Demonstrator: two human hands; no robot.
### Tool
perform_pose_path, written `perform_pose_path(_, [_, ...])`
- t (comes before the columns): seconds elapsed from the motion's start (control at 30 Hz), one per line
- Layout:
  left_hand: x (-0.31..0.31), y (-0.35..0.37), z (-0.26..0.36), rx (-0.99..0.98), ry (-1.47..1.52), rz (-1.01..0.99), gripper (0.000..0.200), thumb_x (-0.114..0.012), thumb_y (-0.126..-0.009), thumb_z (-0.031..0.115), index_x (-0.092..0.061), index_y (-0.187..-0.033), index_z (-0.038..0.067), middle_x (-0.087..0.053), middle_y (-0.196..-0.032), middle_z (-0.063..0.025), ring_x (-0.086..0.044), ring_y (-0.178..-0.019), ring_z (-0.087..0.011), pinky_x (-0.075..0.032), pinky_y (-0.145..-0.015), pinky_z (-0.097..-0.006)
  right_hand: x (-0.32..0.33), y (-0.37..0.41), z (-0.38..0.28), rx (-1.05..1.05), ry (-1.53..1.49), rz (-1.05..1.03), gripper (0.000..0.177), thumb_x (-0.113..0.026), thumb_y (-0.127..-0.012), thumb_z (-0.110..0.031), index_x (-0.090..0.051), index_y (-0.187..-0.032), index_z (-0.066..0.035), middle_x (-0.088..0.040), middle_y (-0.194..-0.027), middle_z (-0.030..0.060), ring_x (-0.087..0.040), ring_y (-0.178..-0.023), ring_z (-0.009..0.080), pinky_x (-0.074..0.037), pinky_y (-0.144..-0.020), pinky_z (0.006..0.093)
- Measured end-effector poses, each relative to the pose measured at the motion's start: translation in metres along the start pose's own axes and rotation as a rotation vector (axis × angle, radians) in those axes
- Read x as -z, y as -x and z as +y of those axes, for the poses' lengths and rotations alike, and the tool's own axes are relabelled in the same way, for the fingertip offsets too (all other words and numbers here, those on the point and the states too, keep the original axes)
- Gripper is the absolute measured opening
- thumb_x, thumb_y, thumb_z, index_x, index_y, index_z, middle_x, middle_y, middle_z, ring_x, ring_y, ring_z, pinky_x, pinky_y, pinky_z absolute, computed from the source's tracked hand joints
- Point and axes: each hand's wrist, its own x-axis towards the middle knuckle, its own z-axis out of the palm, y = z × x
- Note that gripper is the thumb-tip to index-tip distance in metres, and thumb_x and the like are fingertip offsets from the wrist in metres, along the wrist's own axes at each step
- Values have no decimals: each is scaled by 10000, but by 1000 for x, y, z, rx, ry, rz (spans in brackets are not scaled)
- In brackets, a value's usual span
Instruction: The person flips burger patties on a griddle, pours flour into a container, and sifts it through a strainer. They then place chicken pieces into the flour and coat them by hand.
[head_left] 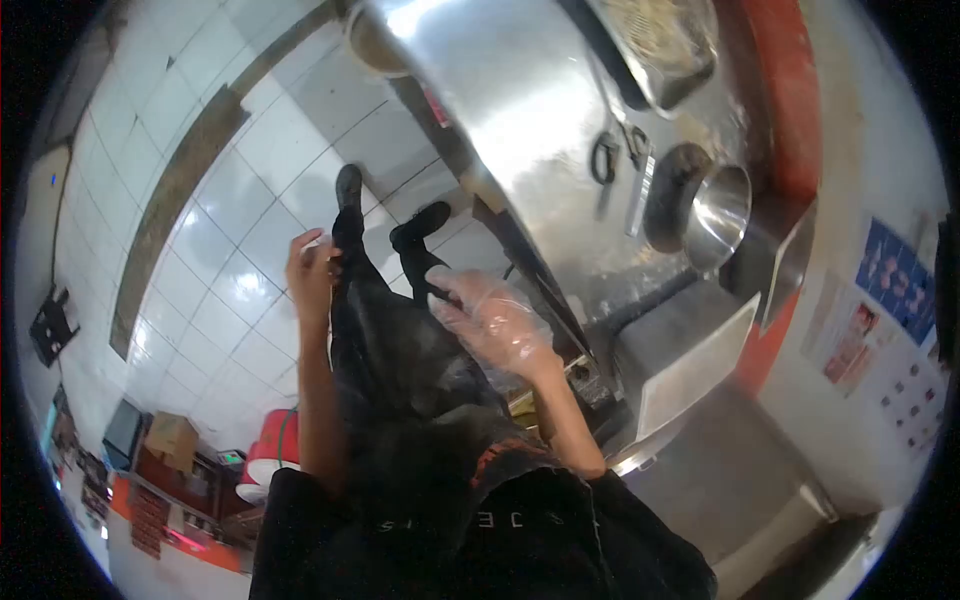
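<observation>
My right hand wears a clear, loose plastic glove. Its fingers are stretched out and apart over my dark trousers, beside the steel counter, and it holds nothing. Off to the other side, my left hand is raised above the tiled floor. Its fingers are loosely bent, and I see no object in them. A pair of black-handled scissors lies on the counter, with a narrow metal strip-like tool close by. Neither hand touches them.
A steel bowl leans near the counter's wall side. Farther up stands a metal tray with pale food. A white-edged steel container stands on my right. A red and white object and a cardboard box are behind me to the left.
</observation>
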Motion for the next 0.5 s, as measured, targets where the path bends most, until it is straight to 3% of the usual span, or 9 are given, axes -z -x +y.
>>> perform_pose_path(0.17, [-16, -38, -56, -21, 43, -164, 317, -616, -958, 227, -572, -1236, 80, -659, -896, -55, -569, -671, -100, -461, -595, -247, -48, -69, 19, -188, -85, -28, 482, -535, -1008, -395, -544, -1346, -52, -637, -1217, 175, -620, -1119, 334, -484, -969, 422])
perform_pose_path(0.23, [-15, -53, -55, 51, -61, -177, 319, -618, -970, 210, -561, -1249, 66, -655, -905, -73, -595, -718, -114, -473, -617, -260, -68, -101, 35, -458, 53, 33, 499, -549, -995, -418, -551, -1333, -51, -639, -1212, 178, -620, -1124, 322, -486, -961, 420])
perform_pose_path(0.27, [-9, -62, -62, 78, -87, -173, 309, -608, -977, 200, -560, -1250, 64, -653, -916, -72, -598, -736, -118, -477, -635, -261, -88, -119, 68, -425, -108, 129, 513, -584, -971, -432, -556, -1314, -52, -647, -1203, 170, -620, -1126, 307, -484, -962, 413])
perform_pose_path(0.33, [2, -77, -83, 162, -78, -158, 293, -590, -989, 177, -557, -1252, 54, -647, -931, -67, -605, -773, -126, -483, -670, -263, -107, -157, 114, -366, -60, 268, 483, -602, -967, -405, -559, -1296, -54, -647, -1201, 172, -620, -1126, 295, -479, -967, 403])
perform_pose_path(0.43, [26, -91, -128, 216, 36, -93, 280, -560, -1009, 144, -545, -1248, -1, -629, -914, -45, -585, -792, -117, -467, -696, -250, -115, -208, 162, -609, 51, 452, 469, -621, -958, -375, -558, -1292, -52, -634, -1235, 171, -609, -1145, 303, -477, -970, 402])
perform_pose_path(0.5, [44, -97, -170, 205, 78, -22, 259, -582, -995, 148, -573, -1211, 5, -628, -901, -30, -557, -773, -93, -456, -681, -230, -111, -213, 223, -581, 121, 500, 499, -626, -955, -353, -529, -1325, -32, -616, -1274, 175, -579, -1198, 303, -446, -1010, 397])
